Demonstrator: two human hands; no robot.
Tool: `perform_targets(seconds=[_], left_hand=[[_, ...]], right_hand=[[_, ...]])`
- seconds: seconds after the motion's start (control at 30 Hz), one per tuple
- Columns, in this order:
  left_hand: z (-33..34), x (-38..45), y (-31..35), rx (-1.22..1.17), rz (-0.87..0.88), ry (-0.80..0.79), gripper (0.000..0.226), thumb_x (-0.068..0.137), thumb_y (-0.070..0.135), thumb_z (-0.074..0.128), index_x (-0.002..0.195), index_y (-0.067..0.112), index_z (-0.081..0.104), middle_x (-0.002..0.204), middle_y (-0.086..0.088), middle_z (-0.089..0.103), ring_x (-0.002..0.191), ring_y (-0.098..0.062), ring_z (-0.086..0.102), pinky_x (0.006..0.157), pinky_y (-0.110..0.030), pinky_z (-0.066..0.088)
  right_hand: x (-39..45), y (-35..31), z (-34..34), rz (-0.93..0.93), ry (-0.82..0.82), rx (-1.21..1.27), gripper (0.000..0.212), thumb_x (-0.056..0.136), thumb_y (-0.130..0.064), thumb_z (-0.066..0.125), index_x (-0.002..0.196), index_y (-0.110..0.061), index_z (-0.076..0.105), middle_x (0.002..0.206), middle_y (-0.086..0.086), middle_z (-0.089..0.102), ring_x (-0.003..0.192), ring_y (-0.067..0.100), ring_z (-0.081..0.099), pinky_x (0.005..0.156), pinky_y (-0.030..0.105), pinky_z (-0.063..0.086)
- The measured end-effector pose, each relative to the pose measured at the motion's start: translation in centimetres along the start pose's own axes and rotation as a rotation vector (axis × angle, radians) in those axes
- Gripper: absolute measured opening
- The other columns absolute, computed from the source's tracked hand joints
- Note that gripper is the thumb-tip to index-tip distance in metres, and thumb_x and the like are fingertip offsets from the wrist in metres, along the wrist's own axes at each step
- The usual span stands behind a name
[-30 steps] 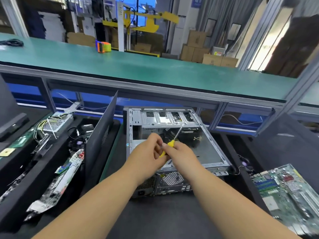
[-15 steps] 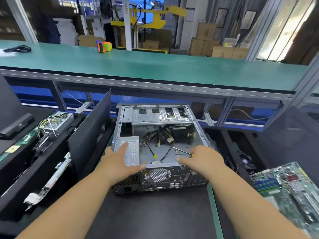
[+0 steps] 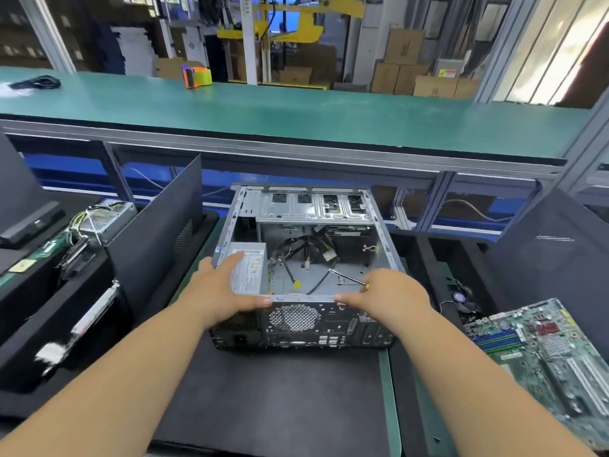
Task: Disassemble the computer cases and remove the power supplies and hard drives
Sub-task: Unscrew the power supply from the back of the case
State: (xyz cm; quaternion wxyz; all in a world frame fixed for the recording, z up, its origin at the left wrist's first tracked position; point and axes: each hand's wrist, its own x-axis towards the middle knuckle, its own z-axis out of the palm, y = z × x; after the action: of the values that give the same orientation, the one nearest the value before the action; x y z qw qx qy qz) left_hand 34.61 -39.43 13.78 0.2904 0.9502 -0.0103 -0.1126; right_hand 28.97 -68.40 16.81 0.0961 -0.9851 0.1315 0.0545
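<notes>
Clearly the job is partway through: the computer case [image 3: 306,265] lies open on the dark mat of the counter [image 3: 273,390], its side panel off and its floor bare of a motherboard, while a loose motherboard [image 3: 547,351] sits to the right and another power supply [image 3: 105,219] rests in the tray at left. This case's own power supply [image 3: 248,272] is not yet out, sitting in the near left corner. Whether a hard drive remains in the bay I cannot tell. The left hand [image 3: 224,291] lies spread, fingers straight, on the power supply and rear edge. The right hand [image 3: 385,298] grips a yellow-handled screwdriver [image 3: 349,278] and rests on the rear edge.
</notes>
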Motion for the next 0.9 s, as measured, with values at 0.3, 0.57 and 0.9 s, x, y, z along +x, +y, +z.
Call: perform_targets(seconds=[0.3, 0.57, 0.9], left_hand=[[0.3, -0.2, -0.2, 0.038, 0.091, 0.029, 0.126, 0.039, 0.097, 0.058, 0.150, 0.049, 0.019, 0.161, 0.007, -0.007, 0.149, -0.019, -0.004, 0.117, -0.044, 0.021], [-2.2, -0.1, -1.3, 0.066, 0.512, -0.131, 0.045, 0.096, 0.023, 0.058, 0.139, 0.036, 0.051, 0.164, 0.011, 0.010, 0.151, -0.012, -0.008, 0.122, -0.038, -0.005], [-1.1, -0.2, -2.0, 0.333, 0.708, -0.052, 0.075, 0.084, 0.047, 0.070, 0.150, 0.036, 0.035, 0.161, 0.015, 0.022, 0.149, -0.009, 0.017, 0.121, -0.033, 0.014]], right_hand=[[-1.6, -0.6, 0.3, 0.048, 0.083, 0.228, 0.032, 0.089, -0.048, 0.060, 0.095, -0.016, 0.055, 0.098, -0.004, 0.061, 0.083, 0.022, 0.061, 0.066, 0.032, 0.041], [-3.7, -5.6, 1.8, 0.030, 0.110, 0.671, 0.019, 0.089, -0.010, 0.053, 0.100, -0.025, 0.055, 0.093, 0.003, 0.062, 0.066, 0.017, 0.053, 0.052, 0.027, 0.038], [-7.2, -10.9, 6.0, 0.038, 0.089, 0.975, 0.008, 0.094, -0.025, 0.055, 0.099, -0.030, 0.059, 0.084, 0.003, 0.065, 0.048, 0.010, 0.059, 0.066, 0.041, 0.055]])
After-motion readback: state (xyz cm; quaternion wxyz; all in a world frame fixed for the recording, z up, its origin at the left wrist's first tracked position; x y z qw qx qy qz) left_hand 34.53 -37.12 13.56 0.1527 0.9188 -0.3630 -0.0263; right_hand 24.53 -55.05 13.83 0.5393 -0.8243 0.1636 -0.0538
